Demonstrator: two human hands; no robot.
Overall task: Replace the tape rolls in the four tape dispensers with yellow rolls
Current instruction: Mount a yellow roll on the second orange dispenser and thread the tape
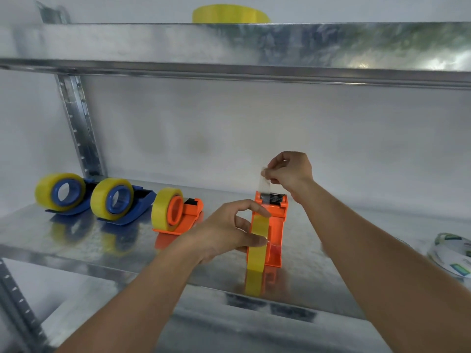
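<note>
Four tape dispensers stand on the metal shelf (76, 240). Two blue dispensers (61, 193) (113, 200) at the left and an orange dispenser (175, 212) beside them each carry a yellow roll. A second orange dispenser (274, 225) faces me end-on at the centre, with a yellow roll (257, 248) seated in it. My left hand (229, 233) grips that roll from the left side. My right hand (290, 171) pinches the clear loose tape end (265, 184) and holds it up above the dispenser's toothed cutter (276, 194).
An upper metal shelf (229, 47) spans overhead with another yellow roll (229, 15) on top. A printed white tape roll (452, 253) lies at the right edge of the lower shelf. A perforated upright post (79, 128) stands at the back left.
</note>
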